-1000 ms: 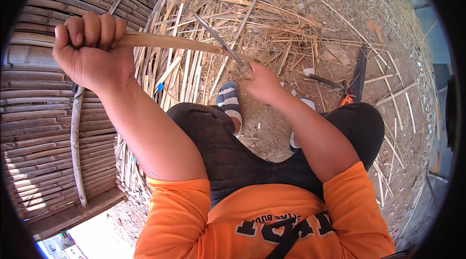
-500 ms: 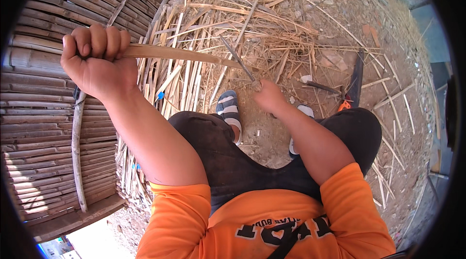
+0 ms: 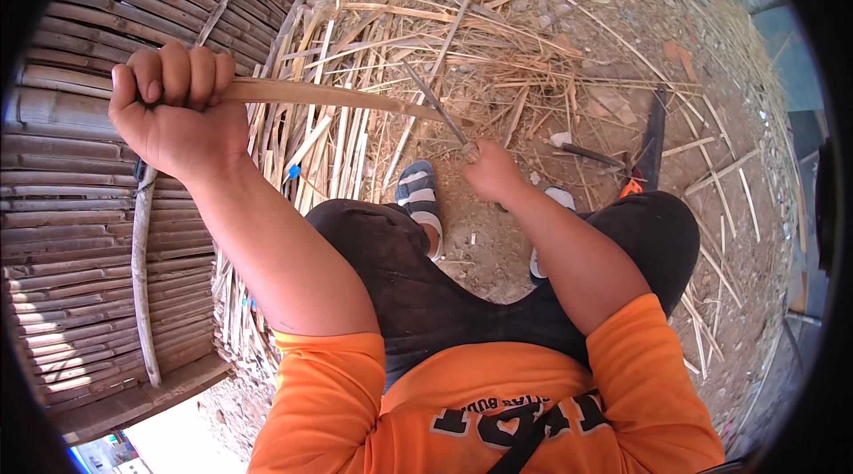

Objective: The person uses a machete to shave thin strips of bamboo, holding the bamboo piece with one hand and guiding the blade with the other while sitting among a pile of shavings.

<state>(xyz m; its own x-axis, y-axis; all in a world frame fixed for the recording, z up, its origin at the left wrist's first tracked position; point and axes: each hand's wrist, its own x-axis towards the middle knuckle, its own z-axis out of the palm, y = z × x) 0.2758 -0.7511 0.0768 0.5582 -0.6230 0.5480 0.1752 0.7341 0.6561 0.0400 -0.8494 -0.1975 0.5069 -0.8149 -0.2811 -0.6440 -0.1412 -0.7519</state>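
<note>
My left hand (image 3: 178,114) is raised at the upper left, its fist closed around one end of a long flat bamboo strip (image 3: 338,99). The strip runs right, to where a knife blade (image 3: 435,105) meets it. My right hand (image 3: 491,174) grips the knife's handle just above my knees, the thin blade pointing up and left. I sit with dark trousers and an orange shirt. My sandalled left foot (image 3: 419,199) shows between my knees.
A wall of woven bamboo slats (image 3: 71,234) fills the left side. Split bamboo strips (image 3: 329,136) lie heaped ahead on the dirt ground (image 3: 622,47). A dark long tool with an orange part (image 3: 651,141) lies to the right, beside a short stick (image 3: 582,152).
My left hand has shifted slightly right with the strip. My right hand has drawn back toward me and downward, pulling the knife along the strip.
</note>
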